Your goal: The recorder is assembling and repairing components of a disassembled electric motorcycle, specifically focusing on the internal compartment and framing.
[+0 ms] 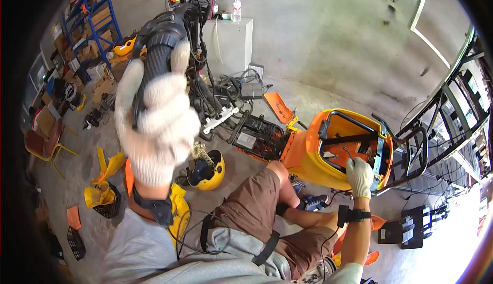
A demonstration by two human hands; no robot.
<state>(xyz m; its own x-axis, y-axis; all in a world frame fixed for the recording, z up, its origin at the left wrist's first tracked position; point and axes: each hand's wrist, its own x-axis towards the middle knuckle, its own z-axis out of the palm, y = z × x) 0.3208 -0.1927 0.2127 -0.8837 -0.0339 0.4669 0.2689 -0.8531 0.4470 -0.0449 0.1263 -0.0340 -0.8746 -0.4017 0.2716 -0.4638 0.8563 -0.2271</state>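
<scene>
White-gloved left hand [162, 117] forward, white-gloved right hand [360, 175] off to the side.
From here, I see the left hand wrapped round a black ribbed handlebar grip [155, 63]; the right hand closes on a thin, bent metal rod [349, 153] at the opening of an orange-yellow plastic body shell [304, 151] (a clear plastic bottle [236, 9] tops a pale cabinet [242, 47]).

Left grip [163, 117] (gloved) around handlebar [156, 62]; right grip [360, 175] holding tool [348, 152].
</scene>
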